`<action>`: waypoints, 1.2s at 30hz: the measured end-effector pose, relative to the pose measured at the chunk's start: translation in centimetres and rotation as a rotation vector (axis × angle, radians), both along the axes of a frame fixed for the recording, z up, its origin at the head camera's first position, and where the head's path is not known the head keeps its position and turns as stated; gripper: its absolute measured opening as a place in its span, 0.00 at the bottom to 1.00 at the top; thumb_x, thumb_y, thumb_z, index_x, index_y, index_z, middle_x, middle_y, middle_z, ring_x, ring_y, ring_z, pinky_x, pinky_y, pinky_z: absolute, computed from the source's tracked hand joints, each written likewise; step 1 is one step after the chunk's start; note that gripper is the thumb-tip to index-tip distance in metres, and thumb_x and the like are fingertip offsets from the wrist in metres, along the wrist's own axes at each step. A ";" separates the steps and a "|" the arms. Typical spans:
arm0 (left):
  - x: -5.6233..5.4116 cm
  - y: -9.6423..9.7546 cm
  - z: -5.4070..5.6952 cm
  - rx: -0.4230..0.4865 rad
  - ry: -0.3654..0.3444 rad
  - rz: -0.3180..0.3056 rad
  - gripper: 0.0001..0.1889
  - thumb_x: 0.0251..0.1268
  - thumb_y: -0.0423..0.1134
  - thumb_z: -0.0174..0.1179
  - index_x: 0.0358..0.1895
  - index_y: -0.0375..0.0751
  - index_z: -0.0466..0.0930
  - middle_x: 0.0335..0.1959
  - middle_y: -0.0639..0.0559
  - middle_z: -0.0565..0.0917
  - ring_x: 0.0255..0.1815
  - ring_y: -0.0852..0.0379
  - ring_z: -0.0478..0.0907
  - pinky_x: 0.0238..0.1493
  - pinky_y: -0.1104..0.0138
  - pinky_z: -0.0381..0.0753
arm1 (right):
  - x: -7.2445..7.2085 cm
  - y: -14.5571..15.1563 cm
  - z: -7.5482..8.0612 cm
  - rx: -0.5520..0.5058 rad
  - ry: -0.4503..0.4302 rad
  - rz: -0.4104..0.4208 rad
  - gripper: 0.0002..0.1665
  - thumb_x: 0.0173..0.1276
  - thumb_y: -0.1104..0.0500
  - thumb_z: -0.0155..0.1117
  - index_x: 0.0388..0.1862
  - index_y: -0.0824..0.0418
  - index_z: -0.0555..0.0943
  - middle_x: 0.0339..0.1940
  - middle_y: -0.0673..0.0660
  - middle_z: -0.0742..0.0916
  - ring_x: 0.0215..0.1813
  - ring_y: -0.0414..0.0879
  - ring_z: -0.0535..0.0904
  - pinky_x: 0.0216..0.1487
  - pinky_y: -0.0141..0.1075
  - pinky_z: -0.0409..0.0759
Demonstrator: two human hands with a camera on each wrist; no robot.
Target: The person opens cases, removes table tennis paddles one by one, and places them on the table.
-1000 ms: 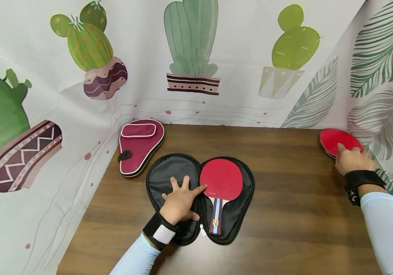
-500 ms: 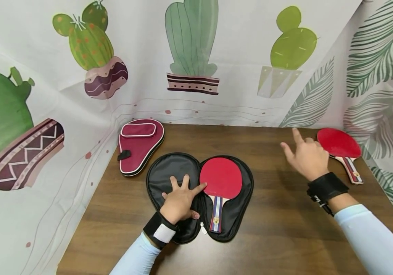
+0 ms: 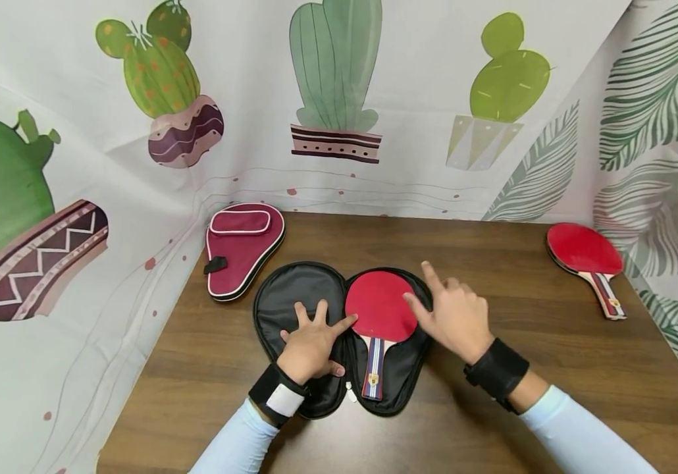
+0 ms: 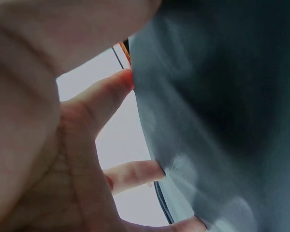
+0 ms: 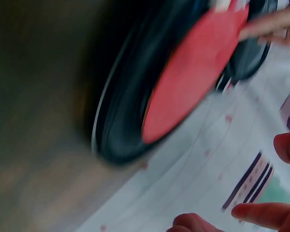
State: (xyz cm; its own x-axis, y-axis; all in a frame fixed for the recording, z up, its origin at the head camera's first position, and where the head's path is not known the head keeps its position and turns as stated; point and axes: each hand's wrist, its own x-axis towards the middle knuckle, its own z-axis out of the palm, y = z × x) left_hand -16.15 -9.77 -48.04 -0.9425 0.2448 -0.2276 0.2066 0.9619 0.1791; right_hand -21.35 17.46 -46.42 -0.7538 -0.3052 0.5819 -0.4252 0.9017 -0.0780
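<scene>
Swinging leftward over the brown wooden worktop [image 3: 511,289], your right hand [image 3: 456,321] has come away from the far right to the right side of the open black zippered case [image 3: 297,288]. Its forefinger points far and left, thumb wide apart from it; it grips nothing, though from these views you can't tell whether it touches the case. Your left hand [image 3: 309,347] stays on the case's left half, fingers spread wide, the forefinger reaching the left edge of the red-faced table tennis paddle with a striped handle [image 3: 382,306]. That paddle lies in the right half, handle near, so both hands now flank it. Beyond, the maroon paddle-shaped fabric case with white piping [image 3: 241,253] sits far left, and a second red-faced paddle [image 3: 584,250] lies far right, with neither hand near it.
</scene>
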 end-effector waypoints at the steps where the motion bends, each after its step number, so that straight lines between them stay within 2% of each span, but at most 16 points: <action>1: 0.0 0.0 0.0 -0.002 -0.002 0.000 0.53 0.42 0.56 0.82 0.77 0.72 0.65 0.71 0.39 0.59 0.74 0.19 0.46 0.45 0.24 0.72 | 0.5 -0.7 -0.3 0.007 -0.023 0.007 0.43 0.64 0.33 0.65 0.68 0.61 0.80 0.21 0.65 0.81 0.17 0.54 0.73 0.10 0.42 0.69; 6: -0.1 0.0 0.0 -0.012 -0.013 0.005 0.53 0.42 0.57 0.82 0.77 0.72 0.65 0.70 0.39 0.59 0.75 0.19 0.46 0.46 0.24 0.72 | 2.1 -3.5 -1.2 0.036 -0.142 0.025 0.44 0.63 0.34 0.68 0.70 0.61 0.78 0.20 0.62 0.79 0.14 0.48 0.70 0.12 0.39 0.73; 11: -0.2 0.1 0.1 -0.016 -0.026 0.013 0.52 0.42 0.56 0.82 0.77 0.73 0.65 0.70 0.39 0.59 0.75 0.19 0.46 0.46 0.23 0.72 | 3.6 -5.8 -1.4 0.064 -0.275 0.056 0.47 0.65 0.32 0.66 0.74 0.59 0.74 0.14 0.53 0.71 0.10 0.42 0.60 0.12 0.32 0.64; 17: -0.3 0.0 -0.2 -0.008 -0.027 0.022 0.53 0.40 0.56 0.83 0.76 0.73 0.66 0.70 0.39 0.60 0.75 0.19 0.46 0.45 0.23 0.71 | 5.1 -8.1 -2.4 0.105 -0.406 0.091 0.44 0.67 0.37 0.66 0.75 0.59 0.73 0.10 0.48 0.66 0.09 0.41 0.59 0.12 0.31 0.60; 20: -0.3 0.0 -0.2 -0.006 -0.029 0.026 0.53 0.41 0.56 0.83 0.76 0.73 0.66 0.72 0.39 0.58 0.75 0.19 0.45 0.46 0.23 0.71 | 5.4 -8.6 -2.9 0.117 -0.427 0.089 0.42 0.67 0.41 0.68 0.74 0.62 0.73 0.09 0.47 0.66 0.08 0.42 0.59 0.11 0.32 0.61; 25: -0.2 0.0 -0.3 -0.006 -0.030 0.020 0.53 0.41 0.56 0.82 0.77 0.73 0.65 0.74 0.39 0.57 0.75 0.19 0.45 0.45 0.23 0.71 | 5.7 -9.1 -3.4 0.179 -0.489 0.043 0.42 0.66 0.41 0.69 0.72 0.63 0.75 0.09 0.49 0.68 0.09 0.44 0.63 0.11 0.34 0.64; 28: -0.1 0.0 -0.4 -0.002 -0.024 0.021 0.56 0.41 0.56 0.83 0.79 0.72 0.61 0.74 0.39 0.57 0.75 0.19 0.45 0.45 0.23 0.71 | 5.8 -9.2 -3.7 0.180 -0.505 0.042 0.39 0.66 0.43 0.69 0.71 0.63 0.76 0.10 0.50 0.70 0.10 0.45 0.67 0.11 0.35 0.66; 33: -0.1 -0.1 -0.4 0.002 -0.009 0.036 0.65 0.39 0.56 0.83 0.84 0.62 0.50 0.75 0.39 0.56 0.75 0.19 0.46 0.45 0.25 0.73 | 5.8 -9.0 -3.7 0.115 -0.499 0.069 0.35 0.64 0.52 0.70 0.68 0.65 0.78 0.11 0.51 0.73 0.12 0.46 0.69 0.11 0.37 0.68; 36: -0.1 -0.1 -0.3 -0.003 0.000 0.038 0.66 0.39 0.57 0.84 0.84 0.55 0.50 0.76 0.38 0.57 0.74 0.18 0.46 0.44 0.25 0.74 | 5.8 -8.7 -3.7 0.090 -0.510 0.088 0.35 0.64 0.55 0.70 0.69 0.65 0.77 0.11 0.50 0.72 0.11 0.45 0.67 0.10 0.36 0.66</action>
